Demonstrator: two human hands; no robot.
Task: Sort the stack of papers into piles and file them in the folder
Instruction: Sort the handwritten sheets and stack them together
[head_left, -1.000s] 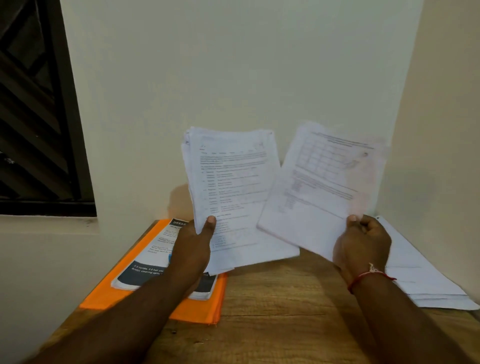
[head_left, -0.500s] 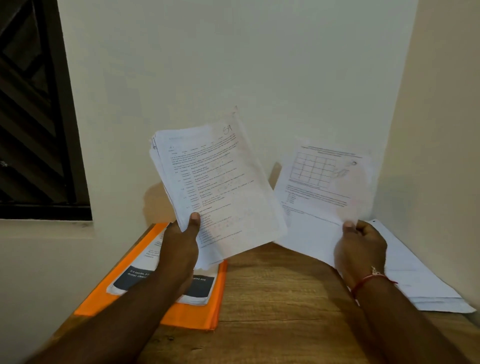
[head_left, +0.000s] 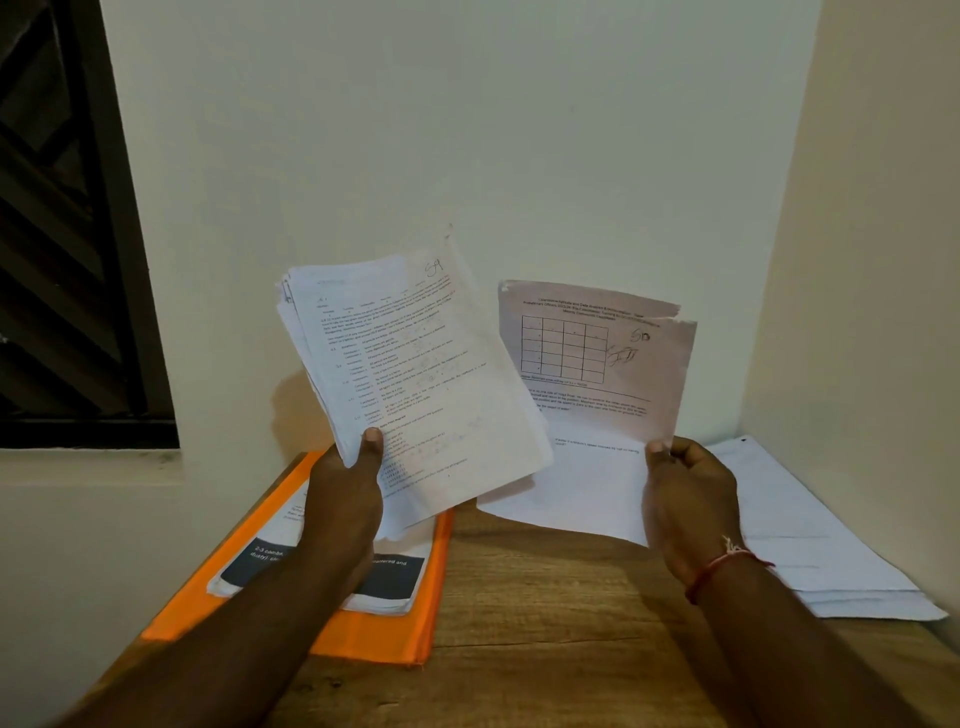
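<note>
At frame centre the left hand (head_left: 345, 486) grips the paper stack (head_left: 410, 374), thumb on top. The right hand (head_left: 688, 496) pinches one sheet (head_left: 592, 415), apparently single. Lower left, the orange folder (head_left: 363, 631) lies on the wooden table (head_left: 545, 623).

Matt printed paper stack (head_left: 410, 384), smooth orange folder (head_left: 384, 629), grainy wooden table (head_left: 545, 623).

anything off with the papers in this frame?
The sheet in the right hand: top edge looks ragged and bent, stepped near its right corner. The stack in the left hand is fanned unevenly.
</note>
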